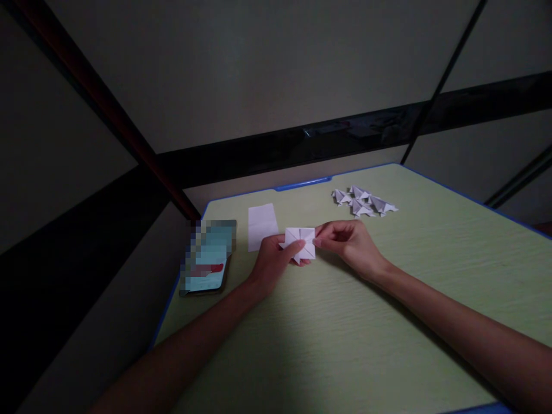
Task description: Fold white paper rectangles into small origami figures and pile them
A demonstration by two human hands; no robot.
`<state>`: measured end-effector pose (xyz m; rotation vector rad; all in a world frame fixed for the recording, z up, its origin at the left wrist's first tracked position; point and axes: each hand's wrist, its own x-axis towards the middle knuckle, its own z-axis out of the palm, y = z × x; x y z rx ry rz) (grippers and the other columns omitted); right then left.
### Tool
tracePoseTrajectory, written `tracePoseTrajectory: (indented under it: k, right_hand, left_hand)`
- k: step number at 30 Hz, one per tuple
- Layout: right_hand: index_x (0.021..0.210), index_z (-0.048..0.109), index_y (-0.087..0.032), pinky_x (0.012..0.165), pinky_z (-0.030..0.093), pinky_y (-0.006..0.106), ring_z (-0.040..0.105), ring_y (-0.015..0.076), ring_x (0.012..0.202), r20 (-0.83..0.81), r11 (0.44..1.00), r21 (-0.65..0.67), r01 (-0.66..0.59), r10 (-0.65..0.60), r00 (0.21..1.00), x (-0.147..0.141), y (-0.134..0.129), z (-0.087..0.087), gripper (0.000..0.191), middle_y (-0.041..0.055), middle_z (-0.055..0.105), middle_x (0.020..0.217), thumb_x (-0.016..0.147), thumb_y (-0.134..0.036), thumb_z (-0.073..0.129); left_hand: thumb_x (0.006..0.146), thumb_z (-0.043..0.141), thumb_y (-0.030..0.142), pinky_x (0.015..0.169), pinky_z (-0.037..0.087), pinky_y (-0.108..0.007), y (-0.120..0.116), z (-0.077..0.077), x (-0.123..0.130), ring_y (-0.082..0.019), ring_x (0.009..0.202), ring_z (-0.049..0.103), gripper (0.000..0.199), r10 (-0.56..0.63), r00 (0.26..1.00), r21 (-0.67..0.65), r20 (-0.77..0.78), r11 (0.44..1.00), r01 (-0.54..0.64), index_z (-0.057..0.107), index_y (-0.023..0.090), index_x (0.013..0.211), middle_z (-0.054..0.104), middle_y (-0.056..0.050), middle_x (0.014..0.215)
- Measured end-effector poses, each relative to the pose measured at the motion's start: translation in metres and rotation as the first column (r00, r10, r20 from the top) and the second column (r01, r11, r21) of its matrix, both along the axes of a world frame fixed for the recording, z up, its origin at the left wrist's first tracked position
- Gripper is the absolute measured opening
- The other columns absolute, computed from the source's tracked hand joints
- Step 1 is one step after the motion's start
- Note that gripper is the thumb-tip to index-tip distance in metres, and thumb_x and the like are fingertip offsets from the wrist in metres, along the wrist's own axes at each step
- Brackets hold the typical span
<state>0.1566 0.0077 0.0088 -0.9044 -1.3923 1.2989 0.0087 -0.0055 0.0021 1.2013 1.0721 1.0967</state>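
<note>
A small piece of folded white paper [307,234], roughly square with creases meeting near its middle, is held up over the table. My left hand [276,256] grips it from the left, thumb pressed on its face and fingers beneath. At its right edge, my right hand [351,244] pinches the paper between thumb and fingertips. A pointed flap sticks out at the paper's lower left. The underside of the paper is hidden.
A flat white sheet [261,221] lies behind my left hand. To the left, a phone [211,259] with a lit, partly blurred screen rests near the table edge. Several folded paper figures [361,201] sit at the back right of the pale green table [431,241]. A panelled wall [280,75] stands behind.
</note>
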Motion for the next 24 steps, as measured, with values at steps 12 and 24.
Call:
tracePoseTrajectory:
  k: [12,24]
  right_hand:
    - [0.059,0.049,-0.014,0.05,0.033,0.022,0.046,0.0071,0.05,0.023,0.983,-0.168,-0.08,0.085,0.996,-0.0038,-0.0005,-0.0006,0.016,-0.0032,0.051,0.054,0.056,-0.019,0.064]
    - [0.05,0.049,-0.013,0.044,0.028,0.02,0.041,0.0049,0.041,-0.043,0.963,-0.184,-0.195,0.19,0.981,0.0002,0.0002,-0.0005,0.024,-0.0027,0.052,0.044,0.055,-0.025,0.068]
  left_hand:
    - [0.068,0.056,0.022,0.045,0.04,-0.018,-0.0041,0.0035,0.0019,-0.009,0.045,0.053,0.014,0.095,0.974,0.109,-0.205,0.991,-0.074,0.061,0.01,0.063,0.059,0.0,0.049]
    - [0.065,0.058,0.026,0.047,0.042,-0.019,-0.0035,0.0016,0.0013,-0.009,0.047,0.054,0.016,-0.006,0.992,0.065,-0.124,0.998,0.014,0.062,0.01,0.067,0.062,-0.001,0.055]
